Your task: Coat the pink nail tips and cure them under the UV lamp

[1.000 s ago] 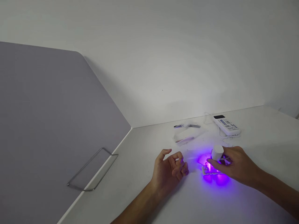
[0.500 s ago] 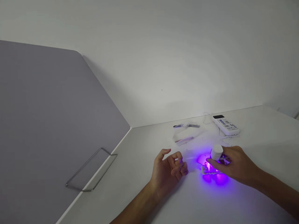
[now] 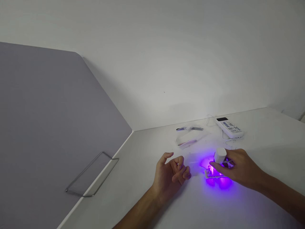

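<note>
My right hand grips a small white UV lamp and holds it low over the white table. Its violet light falls on a small flat piece lying on the table just under the lamp. My left hand rests on the table to the left of the glow, palm up, fingers loosely curled and holding nothing; the index finger is stretched out.
A white power bank with a thin white cable lies at the back of the table. Clear plastic packaging lies left of it. A grey divider panel with a metal wire foot borders the table on the left.
Almost nothing has changed. Both hands keep their places; the view has drifted slightly.
</note>
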Motion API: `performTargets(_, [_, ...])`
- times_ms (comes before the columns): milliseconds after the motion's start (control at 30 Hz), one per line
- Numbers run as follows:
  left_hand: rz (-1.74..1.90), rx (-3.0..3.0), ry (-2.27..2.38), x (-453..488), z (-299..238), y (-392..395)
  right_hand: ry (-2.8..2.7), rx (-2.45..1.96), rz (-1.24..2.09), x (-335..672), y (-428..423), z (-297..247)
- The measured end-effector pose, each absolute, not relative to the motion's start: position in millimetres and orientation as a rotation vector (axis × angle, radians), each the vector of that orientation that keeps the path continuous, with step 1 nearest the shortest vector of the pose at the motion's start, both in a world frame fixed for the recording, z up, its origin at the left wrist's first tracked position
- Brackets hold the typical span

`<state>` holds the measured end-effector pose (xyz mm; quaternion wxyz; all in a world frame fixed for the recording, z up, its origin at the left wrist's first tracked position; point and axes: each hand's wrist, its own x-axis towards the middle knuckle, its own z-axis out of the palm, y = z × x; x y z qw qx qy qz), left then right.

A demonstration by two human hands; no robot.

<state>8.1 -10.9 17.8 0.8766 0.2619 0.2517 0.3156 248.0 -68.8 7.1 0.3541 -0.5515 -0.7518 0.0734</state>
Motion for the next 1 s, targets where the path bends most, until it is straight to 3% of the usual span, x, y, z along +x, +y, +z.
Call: performTargets(1000, [0.656, 0.582, 0.535, 9.1, 18.9, -9.9, -1.942, -1.401, 0.197, 248.3, -68.8, 9.1])
